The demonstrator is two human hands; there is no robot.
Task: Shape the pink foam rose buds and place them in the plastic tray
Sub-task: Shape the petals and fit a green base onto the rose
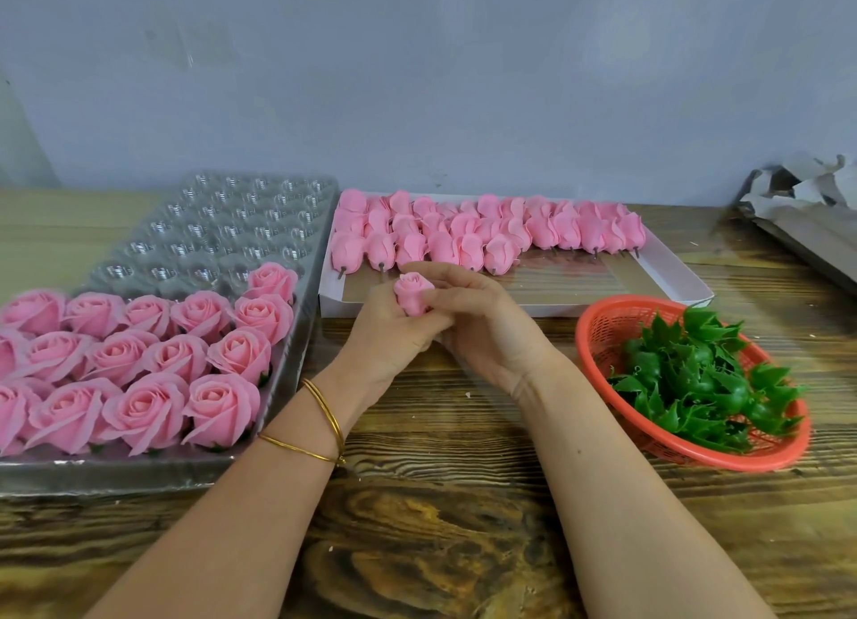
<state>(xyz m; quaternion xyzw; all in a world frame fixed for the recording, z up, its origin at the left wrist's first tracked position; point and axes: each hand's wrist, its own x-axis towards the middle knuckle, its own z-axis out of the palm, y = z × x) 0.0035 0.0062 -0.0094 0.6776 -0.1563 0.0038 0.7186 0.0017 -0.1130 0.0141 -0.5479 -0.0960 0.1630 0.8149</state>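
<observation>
With the fingers of the left hand (394, 340) curled round the base of the pink foam rose bud (412, 293) and those of the right hand (487, 326) pinching its side, too firm a pull could tear a petal before it reaches the plastic tray (218, 233) to their left.

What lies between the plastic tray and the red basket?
Head view: left hand and right hand holding one rose bud, above the wooden table.
</observation>
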